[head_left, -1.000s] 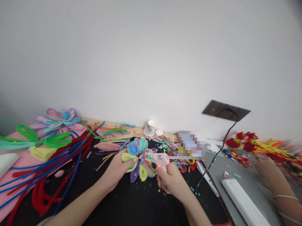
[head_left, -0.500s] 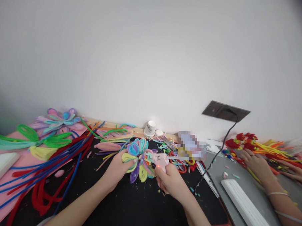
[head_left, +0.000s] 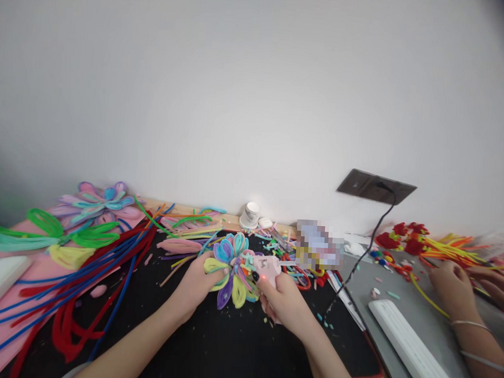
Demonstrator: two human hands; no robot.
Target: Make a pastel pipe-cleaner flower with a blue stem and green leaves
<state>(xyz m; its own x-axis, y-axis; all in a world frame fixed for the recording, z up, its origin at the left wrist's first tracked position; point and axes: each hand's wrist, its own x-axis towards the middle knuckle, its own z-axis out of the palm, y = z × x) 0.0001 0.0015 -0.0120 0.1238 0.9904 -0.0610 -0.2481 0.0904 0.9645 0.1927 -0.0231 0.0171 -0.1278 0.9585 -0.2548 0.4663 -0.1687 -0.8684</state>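
Observation:
A pipe-cleaner flower (head_left: 238,291) with purple, blue, yellow and pink looped petals is held above the black mat (head_left: 212,343). My left hand (head_left: 195,287) pinches it by the petals on its left side. In my right hand (head_left: 283,299) is a pale pink hot glue gun (head_left: 267,267) with a small red light lit and a clear glue stick (head_left: 290,263) out of its back. The gun's front end is over the flower's middle; its tip is hidden among the petals, so I cannot tell if it touches.
Blue and red pipe cleaners (head_left: 85,282) spread across the left side, beside finished-looking flowers (head_left: 105,202). A white paper cup (head_left: 249,215) stands by the wall. At right lie a black cord (head_left: 368,250) and a white power strip (head_left: 412,346), near another person's hands (head_left: 454,284).
My hands, the flower and the glue gun have barely moved. The other person's hands at the right have drawn back to the right and come closer together.

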